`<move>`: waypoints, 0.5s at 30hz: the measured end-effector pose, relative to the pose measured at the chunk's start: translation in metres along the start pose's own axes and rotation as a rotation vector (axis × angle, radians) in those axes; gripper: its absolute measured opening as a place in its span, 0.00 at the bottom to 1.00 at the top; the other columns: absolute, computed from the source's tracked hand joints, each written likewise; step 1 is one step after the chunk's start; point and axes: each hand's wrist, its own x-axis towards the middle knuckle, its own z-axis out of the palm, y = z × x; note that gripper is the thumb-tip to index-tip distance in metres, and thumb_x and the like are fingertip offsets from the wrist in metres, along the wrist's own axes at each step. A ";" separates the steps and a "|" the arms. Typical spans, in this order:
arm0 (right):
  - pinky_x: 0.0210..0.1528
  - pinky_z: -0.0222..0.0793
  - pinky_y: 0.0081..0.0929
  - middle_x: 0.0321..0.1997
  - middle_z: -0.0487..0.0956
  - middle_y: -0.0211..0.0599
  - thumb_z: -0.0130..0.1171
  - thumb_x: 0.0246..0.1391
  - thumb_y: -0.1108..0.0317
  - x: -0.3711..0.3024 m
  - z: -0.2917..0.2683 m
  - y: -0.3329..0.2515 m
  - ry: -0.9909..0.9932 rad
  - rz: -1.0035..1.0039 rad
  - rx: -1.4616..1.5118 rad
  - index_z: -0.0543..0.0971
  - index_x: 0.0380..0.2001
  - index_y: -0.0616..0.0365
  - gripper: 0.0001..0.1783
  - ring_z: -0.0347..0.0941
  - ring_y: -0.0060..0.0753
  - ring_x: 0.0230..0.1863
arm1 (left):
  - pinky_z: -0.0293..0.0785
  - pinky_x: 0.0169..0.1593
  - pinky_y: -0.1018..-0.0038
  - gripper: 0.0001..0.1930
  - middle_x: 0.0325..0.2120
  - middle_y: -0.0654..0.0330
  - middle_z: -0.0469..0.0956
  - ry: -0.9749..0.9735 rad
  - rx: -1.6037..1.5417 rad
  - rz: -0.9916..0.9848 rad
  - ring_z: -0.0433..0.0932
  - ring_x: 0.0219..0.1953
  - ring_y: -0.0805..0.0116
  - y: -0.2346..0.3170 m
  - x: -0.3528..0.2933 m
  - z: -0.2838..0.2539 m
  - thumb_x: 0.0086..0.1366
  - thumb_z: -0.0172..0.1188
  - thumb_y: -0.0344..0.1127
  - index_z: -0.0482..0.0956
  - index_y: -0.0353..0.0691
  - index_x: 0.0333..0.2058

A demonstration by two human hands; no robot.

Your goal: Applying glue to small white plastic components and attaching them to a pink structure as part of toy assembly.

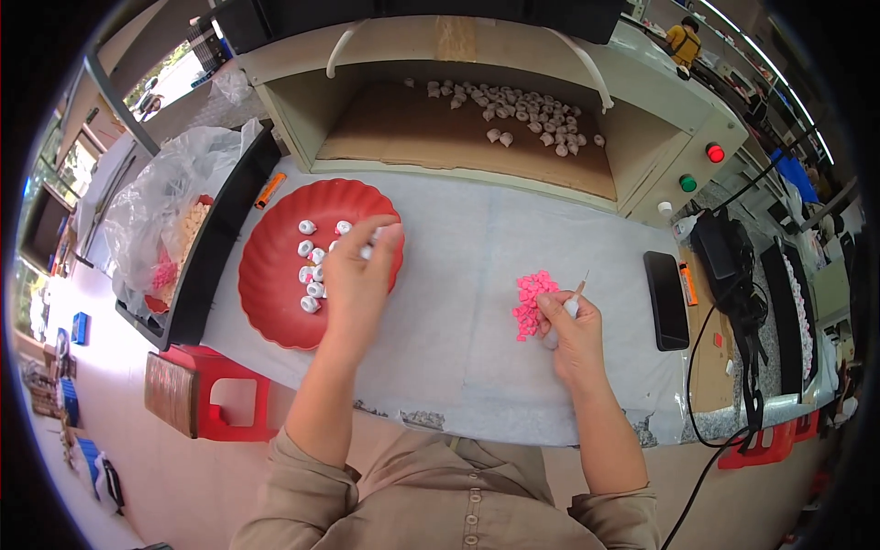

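White rounded piece (368, 251), mostly covered, is pinched by the left fingers (386, 246) above a scalloped red bowl (266, 266); a needle-tipped tool (579, 290), partly hidden, is gripped by the right fingers (553, 310)

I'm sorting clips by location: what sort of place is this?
Probably a workshop: a red bowl of small white pieces, a pile of pink bits, and an open cabinet with red and green buttons.

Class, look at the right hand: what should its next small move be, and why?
Probably a slight turn of the right hand, bringing the tip of the thin-tipped tool toward the pink pieces. The hand is right beside the pieces and grips the tool, yet the tip points away from them.
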 end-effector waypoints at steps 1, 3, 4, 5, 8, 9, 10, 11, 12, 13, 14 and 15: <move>0.21 0.58 0.16 0.18 0.70 0.30 0.59 0.44 0.72 0.000 0.001 0.000 0.011 0.003 0.009 0.74 0.23 0.60 0.04 0.63 0.18 0.17 | 0.65 0.27 0.80 0.11 0.21 0.60 0.75 0.032 0.111 0.014 0.68 0.21 0.78 -0.001 0.006 -0.010 0.56 0.56 0.35 0.76 0.35 0.34; 0.21 0.58 0.17 0.18 0.71 0.30 0.59 0.45 0.72 0.002 0.006 0.002 0.001 0.000 0.014 0.74 0.23 0.60 0.04 0.63 0.18 0.17 | 0.64 0.25 0.82 0.12 0.18 0.62 0.74 0.021 0.363 0.031 0.67 0.19 0.79 -0.008 0.015 -0.033 0.56 0.56 0.36 0.75 0.35 0.35; 0.20 0.58 0.17 0.18 0.71 0.30 0.58 0.45 0.72 0.002 0.009 0.002 -0.007 -0.005 0.015 0.74 0.23 0.60 0.04 0.63 0.18 0.17 | 0.64 0.25 0.82 0.12 0.18 0.62 0.74 0.022 0.365 0.031 0.67 0.19 0.79 -0.014 0.019 -0.038 0.56 0.56 0.36 0.75 0.35 0.35; 0.20 0.58 0.17 0.18 0.71 0.30 0.58 0.45 0.72 0.003 0.010 0.002 -0.012 -0.003 0.017 0.74 0.23 0.60 0.04 0.63 0.18 0.17 | 0.64 0.25 0.83 0.12 0.18 0.62 0.74 0.028 0.456 0.029 0.67 0.19 0.79 -0.018 0.022 -0.042 0.56 0.56 0.36 0.75 0.34 0.36; 0.20 0.58 0.17 0.18 0.70 0.29 0.59 0.44 0.72 0.009 0.009 0.001 -0.003 -0.008 0.036 0.74 0.23 0.60 0.05 0.63 0.18 0.17 | 0.63 0.24 0.84 0.14 0.19 0.63 0.74 -0.039 0.313 0.004 0.67 0.19 0.80 -0.017 0.024 -0.030 0.57 0.55 0.37 0.75 0.32 0.36; 0.20 0.59 0.17 0.18 0.71 0.29 0.58 0.45 0.71 0.006 0.005 -0.006 0.012 -0.012 0.037 0.73 0.23 0.60 0.05 0.63 0.18 0.17 | 0.63 0.24 0.84 0.14 0.19 0.62 0.74 -0.118 0.070 -0.005 0.67 0.19 0.80 -0.006 0.019 -0.018 0.57 0.54 0.38 0.74 0.31 0.36; 0.20 0.59 0.17 0.18 0.71 0.30 0.58 0.45 0.71 0.003 0.000 -0.014 0.031 -0.022 0.037 0.73 0.23 0.60 0.05 0.63 0.18 0.18 | 0.62 0.20 0.84 0.15 0.18 0.63 0.72 -0.221 -0.062 -0.015 0.67 0.17 0.80 0.010 0.009 -0.004 0.59 0.53 0.40 0.74 0.31 0.36; 0.20 0.59 0.17 0.18 0.71 0.30 0.57 0.45 0.71 0.001 0.000 -0.017 0.023 -0.020 0.042 0.73 0.24 0.60 0.04 0.63 0.18 0.18 | 0.61 0.18 0.83 0.15 0.16 0.64 0.71 -0.347 -0.187 -0.117 0.66 0.17 0.80 0.018 0.001 0.007 0.60 0.51 0.40 0.74 0.32 0.36; 0.20 0.59 0.17 0.18 0.71 0.30 0.56 0.46 0.71 0.005 -0.005 -0.015 0.047 -0.035 0.030 0.73 0.24 0.60 0.04 0.63 0.18 0.18 | 0.59 0.16 0.82 0.14 0.15 0.64 0.69 -0.511 -0.329 -0.219 0.65 0.16 0.79 0.018 -0.003 0.028 0.61 0.50 0.40 0.73 0.33 0.36; 0.21 0.60 0.17 0.18 0.72 0.30 0.55 0.46 0.72 0.006 -0.003 -0.014 0.024 -0.022 0.065 0.73 0.25 0.60 0.04 0.64 0.18 0.18 | 0.58 0.14 0.81 0.13 0.15 0.65 0.67 -0.593 -0.463 -0.342 0.64 0.15 0.78 0.022 -0.011 0.034 0.61 0.48 0.40 0.72 0.35 0.34; 0.21 0.60 0.17 0.19 0.72 0.31 0.54 0.46 0.72 0.012 -0.006 -0.004 0.015 -0.012 0.091 0.73 0.25 0.61 0.03 0.64 0.19 0.18 | 0.56 0.12 0.81 0.11 0.14 0.65 0.66 -0.697 -0.593 -0.478 0.63 0.14 0.77 0.013 -0.015 0.046 0.62 0.46 0.39 0.71 0.37 0.31; 0.22 0.60 0.17 0.19 0.72 0.31 0.54 0.46 0.73 0.014 -0.007 0.000 0.017 -0.018 0.108 0.73 0.26 0.61 0.03 0.64 0.19 0.19 | 0.55 0.12 0.80 0.11 0.15 0.64 0.66 -0.709 -0.718 -0.628 0.64 0.14 0.75 0.007 -0.018 0.058 0.62 0.45 0.40 0.69 0.39 0.28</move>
